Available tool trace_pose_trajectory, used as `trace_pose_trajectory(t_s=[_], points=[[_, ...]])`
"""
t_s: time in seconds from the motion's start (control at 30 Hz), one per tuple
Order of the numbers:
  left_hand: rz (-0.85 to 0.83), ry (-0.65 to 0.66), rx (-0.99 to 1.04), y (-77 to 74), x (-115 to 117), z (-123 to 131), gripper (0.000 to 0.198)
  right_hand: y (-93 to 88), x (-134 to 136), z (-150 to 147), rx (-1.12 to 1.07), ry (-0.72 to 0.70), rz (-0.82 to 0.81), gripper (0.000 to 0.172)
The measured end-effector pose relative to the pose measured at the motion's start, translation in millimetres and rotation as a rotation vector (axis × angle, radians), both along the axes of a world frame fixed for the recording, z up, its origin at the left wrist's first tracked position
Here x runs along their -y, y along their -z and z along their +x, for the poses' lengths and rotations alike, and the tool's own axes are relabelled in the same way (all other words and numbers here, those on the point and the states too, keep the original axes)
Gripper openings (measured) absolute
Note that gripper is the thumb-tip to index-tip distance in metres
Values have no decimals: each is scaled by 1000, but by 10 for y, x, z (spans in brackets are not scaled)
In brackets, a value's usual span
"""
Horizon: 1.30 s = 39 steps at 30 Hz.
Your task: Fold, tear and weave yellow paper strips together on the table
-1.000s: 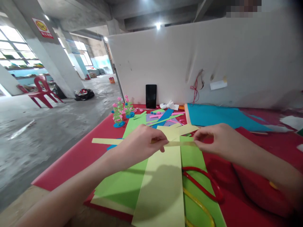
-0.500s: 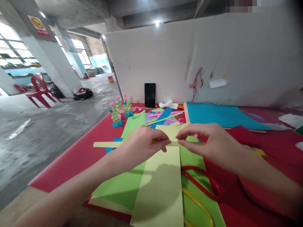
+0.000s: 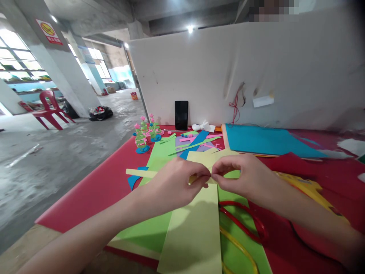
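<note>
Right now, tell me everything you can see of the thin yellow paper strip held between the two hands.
The thin yellow paper strip is pale yellow, narrow and flat, and looks like craft paper. It runs roughly level across the view above the green and yellow sheets. The left hand and right hand pinch it where their fingertips nearly meet. Its free end juts out past the left hand over the red table cover. The pinched part is hidden by the fingers.

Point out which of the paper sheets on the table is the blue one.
The blue sheet lies at the far right near the white partition; the sheets under the hands are pale yellow-green and bright green.
</note>
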<state>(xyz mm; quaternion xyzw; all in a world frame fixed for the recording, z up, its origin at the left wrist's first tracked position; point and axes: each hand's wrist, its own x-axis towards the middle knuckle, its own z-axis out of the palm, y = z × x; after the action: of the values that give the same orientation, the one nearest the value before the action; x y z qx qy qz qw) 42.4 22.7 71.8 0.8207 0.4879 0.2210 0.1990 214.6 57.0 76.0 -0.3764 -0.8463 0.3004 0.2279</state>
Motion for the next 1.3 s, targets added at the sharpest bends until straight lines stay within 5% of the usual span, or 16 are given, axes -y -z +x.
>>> trace_pose_trajectory(t_s=[0.23,0.8,0.93,1.03,1.3], points=[[39,-4,-63,-39,45,16,24,-38,-22,64,58,-29,-125,10],[28,-159,51,-221,-51,-257,19,-69,-475,618,423,128,65,17],[-28,-140,92,-202,-46,-248,18,-137,-395,522,231,206,149,20],[-56,-117,105,-194,-35,-214,18,-168,-250,372,85,117,148,22],[61,-56,104,-114,-34,-115,19,-19,-48,164,139,-18,238,18]])
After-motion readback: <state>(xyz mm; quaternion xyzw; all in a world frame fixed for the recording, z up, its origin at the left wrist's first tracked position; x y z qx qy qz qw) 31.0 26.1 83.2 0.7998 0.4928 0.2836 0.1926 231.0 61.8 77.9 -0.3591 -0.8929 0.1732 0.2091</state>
